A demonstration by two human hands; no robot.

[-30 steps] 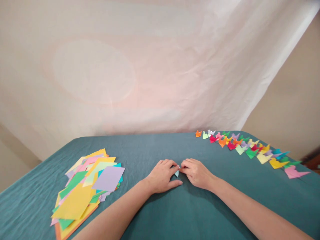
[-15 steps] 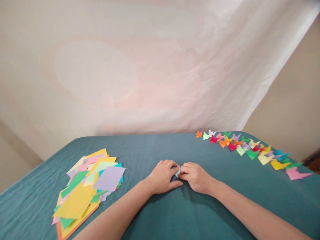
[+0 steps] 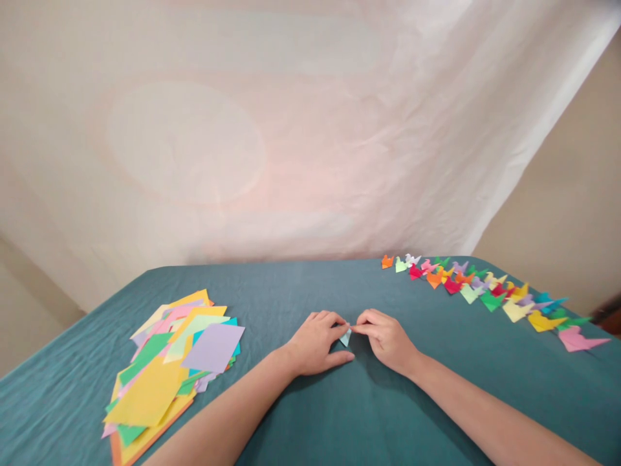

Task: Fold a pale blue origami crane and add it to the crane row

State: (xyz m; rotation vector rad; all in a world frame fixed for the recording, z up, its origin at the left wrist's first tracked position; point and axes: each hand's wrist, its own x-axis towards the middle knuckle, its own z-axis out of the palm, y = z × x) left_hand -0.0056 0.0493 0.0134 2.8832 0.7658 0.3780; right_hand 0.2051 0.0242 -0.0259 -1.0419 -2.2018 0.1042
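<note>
A small piece of folded light-blue origami paper [image 3: 345,338] lies on the table between my hands, partly hidden by fingers. My left hand [image 3: 317,343] rests beside it from the left, fingertips holding its upper edge down and the thumb stretched out below. From the right, my right hand [image 3: 388,338] pinches at the paper's top corner with thumb and index finger, the other fingers curled in. Exactly how the paper is folded cannot be made out.
A loose pile of coloured paper squares [image 3: 150,388] spreads over the left of the table, a lilac sheet [image 3: 215,348] on top. Rows of small folded paper birds [image 3: 490,301] stand along the right side. A teal cloth [image 3: 310,427] covers the table; a pale sheet [image 3: 301,129] hangs behind.
My right hand has shifted slightly right and its grip has moved to the paper's top corner, leaving more of the paper showing. My left hand stays almost still.
</note>
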